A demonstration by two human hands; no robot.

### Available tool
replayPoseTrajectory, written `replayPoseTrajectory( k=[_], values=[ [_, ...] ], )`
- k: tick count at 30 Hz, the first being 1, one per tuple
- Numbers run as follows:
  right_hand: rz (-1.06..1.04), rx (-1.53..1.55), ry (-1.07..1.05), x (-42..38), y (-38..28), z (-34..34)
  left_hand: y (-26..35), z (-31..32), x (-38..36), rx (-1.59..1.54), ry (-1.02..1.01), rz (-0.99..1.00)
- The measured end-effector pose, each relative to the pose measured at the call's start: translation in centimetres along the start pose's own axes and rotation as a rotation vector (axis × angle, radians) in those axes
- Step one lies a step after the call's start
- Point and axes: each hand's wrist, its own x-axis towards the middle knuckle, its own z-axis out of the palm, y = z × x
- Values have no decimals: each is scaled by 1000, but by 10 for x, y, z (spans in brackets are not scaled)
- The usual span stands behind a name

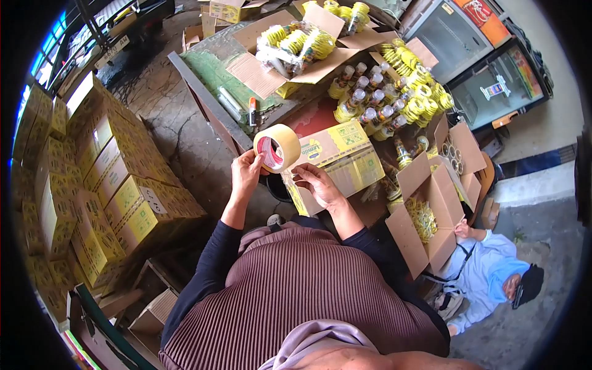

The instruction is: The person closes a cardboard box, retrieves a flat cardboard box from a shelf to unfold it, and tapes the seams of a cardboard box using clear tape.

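My left hand (pixel 245 177) grips a wide roll of packing tape (pixel 290 140) by its lower left rim, holding it up in front of me. My right hand (pixel 317 185) is just below and right of the roll, thumb and fingers pinched together; whatever lies between them is too small to make out. Beneath my right hand a yellow-and-brown carton (pixel 349 169) rests with its top flaps folded closed. An orange cutter knife (pixel 252 112) lies on the table corner beyond the roll.
Several bottles with yellow items (pixel 376 102) crowd the table behind the carton. An open box (pixel 298 58) of packed goods sits farther back. Stacked cartons (pixel 132 200) rise on the left. At right, a co-worker (pixel 487 271) touches another open carton (pixel 441 237).
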Motion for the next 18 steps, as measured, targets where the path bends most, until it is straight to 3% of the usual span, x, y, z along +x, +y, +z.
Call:
replayPoseTrajectory(
  k=[11, 18],
  values=[
    [-13, 190, 21, -27, -6, -21, -10, 27, 1, -114, -147, -3],
    [-73, 73, 120, -66, -16, -34, -31, 64, -13, -472, -353, -50]
  ],
)
